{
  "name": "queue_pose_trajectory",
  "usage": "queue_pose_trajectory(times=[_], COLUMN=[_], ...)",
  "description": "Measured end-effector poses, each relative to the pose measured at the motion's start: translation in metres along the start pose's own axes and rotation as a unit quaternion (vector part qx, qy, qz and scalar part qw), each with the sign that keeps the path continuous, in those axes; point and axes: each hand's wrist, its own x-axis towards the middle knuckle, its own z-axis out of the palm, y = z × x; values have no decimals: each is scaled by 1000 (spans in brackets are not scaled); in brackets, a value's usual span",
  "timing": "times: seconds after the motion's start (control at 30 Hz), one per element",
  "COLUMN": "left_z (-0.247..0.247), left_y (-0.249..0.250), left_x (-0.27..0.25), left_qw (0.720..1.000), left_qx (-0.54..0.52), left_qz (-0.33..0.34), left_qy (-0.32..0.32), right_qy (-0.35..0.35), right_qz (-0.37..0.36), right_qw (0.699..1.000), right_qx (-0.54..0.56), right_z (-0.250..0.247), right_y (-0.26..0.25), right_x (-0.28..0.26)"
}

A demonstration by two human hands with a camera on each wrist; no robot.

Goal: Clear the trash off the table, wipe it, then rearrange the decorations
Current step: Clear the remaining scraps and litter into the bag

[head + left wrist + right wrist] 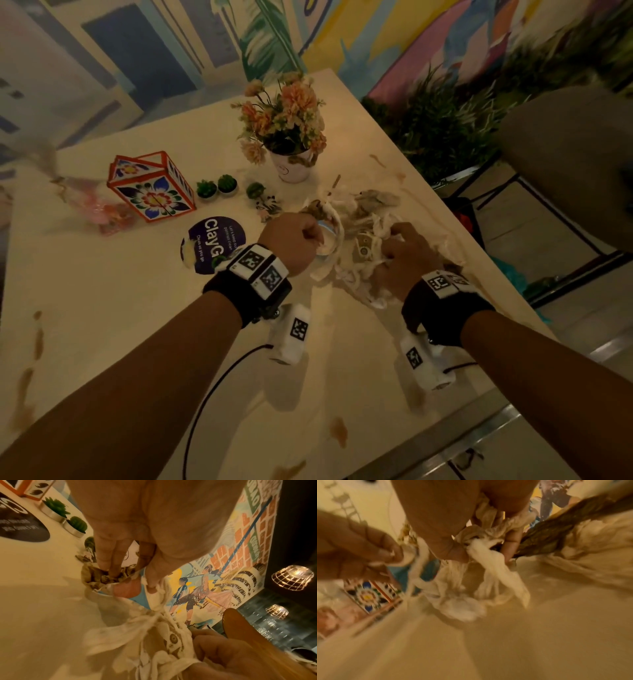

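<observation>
Brown smears (338, 432) on the near stretch of the pale table (102, 308), more along its left edge. Past those, 2 forearms with black wrist straps reaching over the tabletop. Left hand (294, 241) curled, thumb and fingers pinching a strip of white tissue together with the rim of a blue paper cup (137, 595); brown crumpled scraps stuffed in the cup under the fingertips (104, 563). Right hand (407, 255) just beside it, fingers bunched down into the trash pile (363, 233), gripping twisted white tissue (489, 561); from the right wrist, tissue wound between thumb and fingers, brown paper touching the far side of the grip. Pile of crumpled tissues and brown paper lying right of centre on the table, both hands in it, strands stretched from 1 hand to the other. Left of the hands, flat on the table, a dark round sticker (214, 245) with white lettering. Beyond that, a floral-patterned box (150, 186) with orange edges; pink blurred decoration (102, 209) to its left. Right of the box, 3 small green potted plants (226, 186) in a loose row, a small figurine (269, 205) near the third. Farther back, a white pot of peach flowers (286, 126), upright. Behind the table, a painted mural wall (205, 41); greenery and a chair to the right.
</observation>
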Motion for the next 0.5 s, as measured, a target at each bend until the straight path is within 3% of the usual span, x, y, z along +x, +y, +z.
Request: queue_pose_trajectory(times=[0.23,0.5], left_z=[-31,-62], left_y=[1,-11], left_x=[-27,-54], left_qw=[999,980], left_qx=[-28,-193], left_qz=[35,29], left_qy=[0,48], right_qy=[115,150], right_qz=[-17,29], right_qw=[989,985], right_qx=[92,76], right_z=[-37,-71], right_y=[-27,-62], right_x=[-15,-34])
